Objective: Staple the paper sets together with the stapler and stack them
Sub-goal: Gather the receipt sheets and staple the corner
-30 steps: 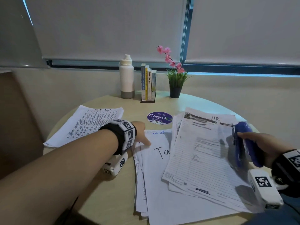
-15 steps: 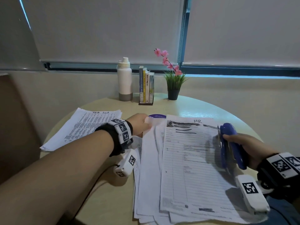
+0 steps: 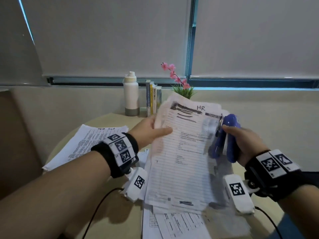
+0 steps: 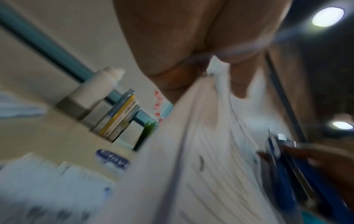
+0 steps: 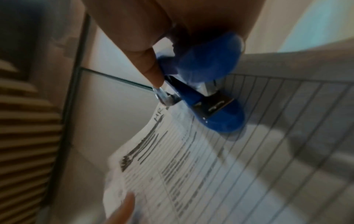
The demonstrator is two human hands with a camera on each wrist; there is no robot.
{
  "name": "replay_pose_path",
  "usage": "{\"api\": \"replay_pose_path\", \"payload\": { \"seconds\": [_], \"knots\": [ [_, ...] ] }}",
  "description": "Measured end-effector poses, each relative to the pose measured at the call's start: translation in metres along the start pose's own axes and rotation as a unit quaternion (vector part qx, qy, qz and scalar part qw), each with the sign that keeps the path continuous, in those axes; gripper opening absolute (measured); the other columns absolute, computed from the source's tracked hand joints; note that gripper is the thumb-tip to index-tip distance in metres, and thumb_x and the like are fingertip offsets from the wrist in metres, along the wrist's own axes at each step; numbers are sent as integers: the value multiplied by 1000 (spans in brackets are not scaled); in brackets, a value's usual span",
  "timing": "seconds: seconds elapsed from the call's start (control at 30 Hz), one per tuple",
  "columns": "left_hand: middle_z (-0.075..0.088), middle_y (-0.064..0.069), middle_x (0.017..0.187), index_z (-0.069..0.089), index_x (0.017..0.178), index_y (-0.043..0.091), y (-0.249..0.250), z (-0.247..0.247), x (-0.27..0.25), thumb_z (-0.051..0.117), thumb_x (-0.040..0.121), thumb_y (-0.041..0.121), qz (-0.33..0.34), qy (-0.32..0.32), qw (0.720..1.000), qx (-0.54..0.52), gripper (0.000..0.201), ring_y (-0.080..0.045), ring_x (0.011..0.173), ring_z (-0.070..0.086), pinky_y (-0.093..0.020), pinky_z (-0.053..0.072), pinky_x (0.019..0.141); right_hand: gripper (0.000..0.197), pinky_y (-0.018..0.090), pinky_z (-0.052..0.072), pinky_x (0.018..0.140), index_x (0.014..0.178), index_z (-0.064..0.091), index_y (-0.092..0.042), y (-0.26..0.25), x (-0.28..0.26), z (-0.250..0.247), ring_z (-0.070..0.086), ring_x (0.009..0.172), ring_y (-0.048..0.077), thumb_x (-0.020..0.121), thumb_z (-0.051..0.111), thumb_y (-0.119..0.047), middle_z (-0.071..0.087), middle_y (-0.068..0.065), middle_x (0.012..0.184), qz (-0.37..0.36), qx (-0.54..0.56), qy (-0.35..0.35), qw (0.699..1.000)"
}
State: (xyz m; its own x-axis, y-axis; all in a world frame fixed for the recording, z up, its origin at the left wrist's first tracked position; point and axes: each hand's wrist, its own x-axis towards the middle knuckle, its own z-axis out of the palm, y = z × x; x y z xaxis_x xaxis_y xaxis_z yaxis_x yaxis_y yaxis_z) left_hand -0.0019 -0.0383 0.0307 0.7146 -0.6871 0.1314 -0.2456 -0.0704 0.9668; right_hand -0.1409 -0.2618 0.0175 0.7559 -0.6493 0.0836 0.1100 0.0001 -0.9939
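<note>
My left hand (image 3: pixel 151 131) pinches the upper left edge of a paper set marked "HR" (image 3: pixel 183 152), thumb on top, and holds it raised and tilted above the table. My right hand (image 3: pixel 241 140) grips a blue stapler (image 3: pixel 224 137) upright at the set's upper right corner. In the right wrist view the stapler (image 5: pixel 212 91) has its mouth over the corner of the HR set (image 5: pixel 191 166). In the blurred left wrist view my left hand (image 4: pixel 201 60) grips the set (image 4: pixel 210 151). More loose papers (image 3: pixel 172 223) lie under it on the table.
A stapled "Task List" set (image 3: pixel 89 140) lies at the table's left. At the back stand a white bottle (image 3: pixel 131 95), several books (image 3: pixel 153 99) and a small potted plant with pink flowers (image 3: pixel 183 87). The round wooden table (image 3: pixel 107 121) sits against a wall under window blinds.
My left hand took hold of the HR set's left edge and lifted it off the pile. The right hand with the stapler rose along with it, staying at the right corner.
</note>
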Motion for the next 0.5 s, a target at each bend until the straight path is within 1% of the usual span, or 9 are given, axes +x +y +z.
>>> {"api": "replay_pose_path", "payload": {
  "seconds": [0.03,0.07,0.13,0.17,0.23,0.27,0.33,0.43,0.5],
  "knots": [
    [71,-1,108,61,113,18,4,3,0,68,84,22,19,35,998,38,30,-22,103,67,-48,50,97,11,34,49,66,80,60,-8,-5,-1,4,60,61,26,86,60,-16,62,13,64,-39,-12,17,999],
    [72,1,103,64,106,20,9,6,0,67,85,22,28,67,996,41,21,-20,100,68,-47,50,96,8,33,47,67,79,61,-10,-12,-3,7,60,63,23,85,62,-14,63,10,67,-89,-29,27,995],
    [74,2,98,68,99,21,24,8,-1,70,83,24,62,102,993,-16,16,-19,96,70,-47,52,94,9,25,47,58,78,61,-14,-25,-10,13,59,56,7,85,63,-9,61,5,70,-197,-51,36,978],
    [75,1,98,69,100,19,32,7,-2,71,81,25,89,104,990,-37,20,-19,96,70,-47,52,92,10,19,47,56,80,60,-14,-32,-15,14,58,54,1,85,62,-6,61,3,71,-240,-46,32,969],
    [73,-2,106,67,110,15,44,3,-5,74,74,30,141,89,985,-51,39,-20,100,70,-46,53,90,7,13,47,56,89,60,-9,-39,-23,12,58,59,0,85,62,-5,62,1,74,-283,-32,6,959],
    [72,-4,109,64,116,12,47,1,-7,74,73,31,157,80,983,-56,48,-21,102,69,-45,53,90,10,14,48,58,91,59,-9,-40,-25,10,60,62,2,83,64,-7,63,-1,74,-287,-28,-6,957],
    [70,-8,114,57,124,6,46,-4,-6,75,75,25,166,68,981,-74,55,-24,105,68,-44,52,91,10,20,48,61,86,59,-15,-35,-27,6,61,65,6,83,64,-8,67,-9,68,-272,-31,-27,961],
    [70,-6,113,57,122,10,39,-3,-4,74,78,21,158,67,985,-29,48,-22,105,67,-49,50,95,13,33,48,68,87,61,-17,-24,-26,6,63,71,15,85,61,-4,69,-6,70,-229,-40,-54,971],
    [71,-4,111,59,118,11,39,0,-4,72,80,17,156,76,985,-7,41,-21,105,67,-51,50,95,10,35,47,70,89,62,-16,-23,-26,6,65,72,14,85,62,-7,70,-6,72,-218,-31,-66,973]
  ]
}}
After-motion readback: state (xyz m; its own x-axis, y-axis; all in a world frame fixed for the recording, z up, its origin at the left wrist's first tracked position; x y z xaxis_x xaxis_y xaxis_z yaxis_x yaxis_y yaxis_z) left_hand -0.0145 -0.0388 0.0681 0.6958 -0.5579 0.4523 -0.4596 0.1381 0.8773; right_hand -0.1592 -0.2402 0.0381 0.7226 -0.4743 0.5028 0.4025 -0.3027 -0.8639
